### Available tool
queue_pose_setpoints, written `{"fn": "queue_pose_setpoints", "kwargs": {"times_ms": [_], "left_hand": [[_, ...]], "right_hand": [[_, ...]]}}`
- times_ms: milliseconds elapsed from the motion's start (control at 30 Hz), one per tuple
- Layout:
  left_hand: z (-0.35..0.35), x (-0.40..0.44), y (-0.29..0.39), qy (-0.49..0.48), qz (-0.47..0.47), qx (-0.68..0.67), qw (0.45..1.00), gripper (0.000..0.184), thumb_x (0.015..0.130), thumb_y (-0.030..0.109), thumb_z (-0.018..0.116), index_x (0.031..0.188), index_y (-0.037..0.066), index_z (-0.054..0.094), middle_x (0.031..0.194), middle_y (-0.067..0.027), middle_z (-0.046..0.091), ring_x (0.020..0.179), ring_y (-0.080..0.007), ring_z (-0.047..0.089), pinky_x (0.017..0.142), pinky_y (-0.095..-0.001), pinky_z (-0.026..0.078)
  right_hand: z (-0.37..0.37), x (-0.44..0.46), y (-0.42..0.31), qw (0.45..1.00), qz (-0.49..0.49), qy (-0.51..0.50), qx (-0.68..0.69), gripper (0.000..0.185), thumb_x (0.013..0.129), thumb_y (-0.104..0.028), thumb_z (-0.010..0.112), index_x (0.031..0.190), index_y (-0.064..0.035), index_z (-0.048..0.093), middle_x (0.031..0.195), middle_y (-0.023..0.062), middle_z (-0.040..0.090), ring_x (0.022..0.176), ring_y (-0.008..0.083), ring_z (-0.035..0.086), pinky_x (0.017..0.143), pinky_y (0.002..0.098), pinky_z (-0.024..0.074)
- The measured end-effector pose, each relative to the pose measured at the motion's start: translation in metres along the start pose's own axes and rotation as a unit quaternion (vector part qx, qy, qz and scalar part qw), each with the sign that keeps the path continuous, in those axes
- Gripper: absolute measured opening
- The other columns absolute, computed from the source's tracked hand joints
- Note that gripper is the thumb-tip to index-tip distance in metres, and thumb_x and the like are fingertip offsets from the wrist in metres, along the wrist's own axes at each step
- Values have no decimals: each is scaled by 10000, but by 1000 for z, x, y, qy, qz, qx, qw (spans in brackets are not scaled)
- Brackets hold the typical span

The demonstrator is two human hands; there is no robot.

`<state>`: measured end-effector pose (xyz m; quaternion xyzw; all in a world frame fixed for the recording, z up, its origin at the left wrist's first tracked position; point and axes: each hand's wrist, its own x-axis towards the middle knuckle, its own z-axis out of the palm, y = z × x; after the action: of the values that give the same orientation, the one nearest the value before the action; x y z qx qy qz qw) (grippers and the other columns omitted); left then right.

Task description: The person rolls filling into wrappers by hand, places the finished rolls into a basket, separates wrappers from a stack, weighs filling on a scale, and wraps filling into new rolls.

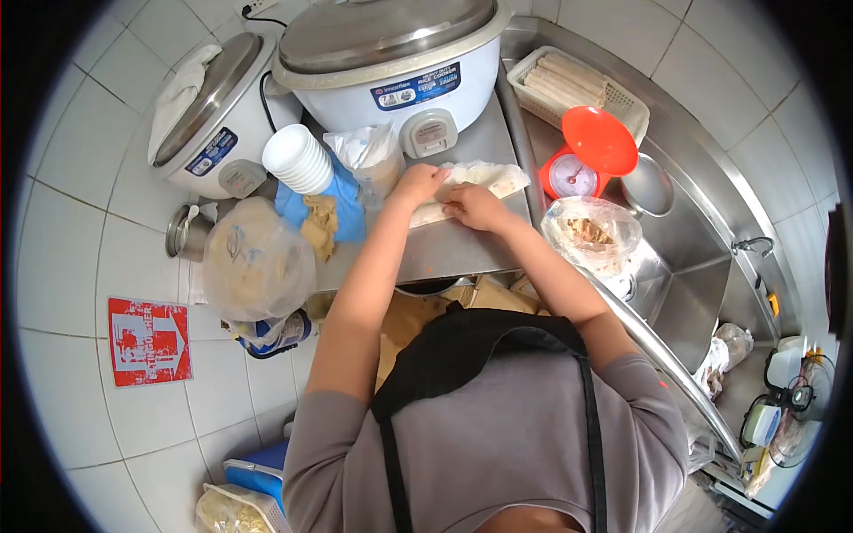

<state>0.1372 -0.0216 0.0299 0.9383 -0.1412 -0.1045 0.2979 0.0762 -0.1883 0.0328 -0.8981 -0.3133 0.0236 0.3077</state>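
A pale, floppy white sheet (489,178), perhaps a wrapper or dough, lies on the steel counter (462,255) in front of the large rice cooker. My left hand (419,184) is closed on its left part, the fingertips curled at the upper edge. Just to the right, my right hand (473,207) bends its fingers onto the lower middle of the same sheet. The two hands are close together. What lies under my fingers is hidden.
A large rice cooker (391,67) stands behind, with another (218,133) at left. Stacked white cups (298,160), a blue cloth (342,200) and a filled bag (258,259) sit left. Right are a red scale (573,175), a bag of food (593,231) and a basket of rolls (640,124).
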Motion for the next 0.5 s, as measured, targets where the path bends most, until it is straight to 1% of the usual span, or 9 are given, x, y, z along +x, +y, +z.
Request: {"fn": "queue_pose_setpoints", "kwargs": {"times_ms": [33, 133, 167, 267, 333, 367, 433, 467, 500], "left_hand": [[-3, -6, 2, -8, -25, -20, 999, 583, 857, 525, 422, 1001, -1, 628, 1002, -236, 604, 974, -360, 567, 858, -385, 422], [-3, -19, 0, -12, -76, -108, 991, 753, 857, 637, 295, 1077, -13, 605, 1099, -229, 583, 1070, -318, 535, 931, -360, 375], [-4, -20, -1, -7, -88, -142, 986, 805, 854, 669, 254, 1101, -16, 597, 1131, -225, 574, 1102, -302, 523, 955, -352, 357], [-4, -14, -14, -77, -57, -186, 978, 847, 840, 700, 222, 1126, -5, 594, 1166, -195, 563, 1120, -269, 505, 972, -335, 341], [0, -12, -18, -72, -57, -202, 975, 824, 840, 697, 228, 1112, 19, 611, 1155, -195, 570, 1106, -264, 516, 964, -331, 349], [2, -11, -20, -71, -56, -209, 974, 813, 840, 695, 230, 1104, 31, 619, 1150, -194, 574, 1099, -261, 522, 960, -329, 353], [4, -10, -19, -83, -58, -231, 968, 834, 836, 707, 216, 1138, 29, 598, 1165, -179, 566, 1094, -262, 510, 962, -339, 352], [4, -10, -19, -88, -59, -243, 964, 846, 834, 713, 209, 1155, 28, 587, 1172, -172, 562, 1092, -262, 504, 963, -344, 352], [2, -14, -14, -79, -60, -240, 966, 840, 835, 712, 206, 1159, 38, 587, 1181, -172, 556, 1088, -260, 505, 961, -346, 353]], "right_hand": [[-2, 0, -2, 1000, 14, -24, 11, 221, 768, -192, 601, 914, -27, 627, 974, 126, 591, 934, 312, 551, 826, 404, 436], [8, 6, -9, 998, -27, -12, -49, 244, 763, -240, 629, 889, -32, 632, 991, 121, 579, 950, 306, 543, 822, 400, 433], [11, 8, -9, 997, -27, -29, -60, 245, 752, -244, 640, 878, -34, 634, 993, 121, 577, 954, 305, 540, 819, 398, 433], [15, 16, -12, 993, -24, -81, -82, 244, 723, -251, 669, 846, -41, 642, 992, 119, 576, 963, 302, 535, 816, 393, 432], [9, 19, -17, 990, -16, -118, -79, 237, 704, -248, 685, 827, -49, 647, 981, 115, 582, 963, 298, 536, 821, 391, 431], [17, 21, -18, 990, -32, -118, -66, 247, 691, -231, 696, 845, -46, 641, 968, 120, 579, 965, 304, 531, 826, 396, 427], [37, 27, -25, 990, -64, -117, -40, 283, 664, -198, 719, 881, -41, 629, 941, 130, 573, 968, 315, 520, 835, 408, 420], [41, 25, -30, 987, -72, -130, -57, 280, 659, -174, 717, 885, -35, 629, 948, 132, 574, 982, 313, 521, 853, 403, 422], [40, 24, -31, 988, -87, -120, -36, 252, 658, -171, 713, 851, -34, 625, 942, 133, 579, 970, 312, 529, 847, 403, 425]]}}
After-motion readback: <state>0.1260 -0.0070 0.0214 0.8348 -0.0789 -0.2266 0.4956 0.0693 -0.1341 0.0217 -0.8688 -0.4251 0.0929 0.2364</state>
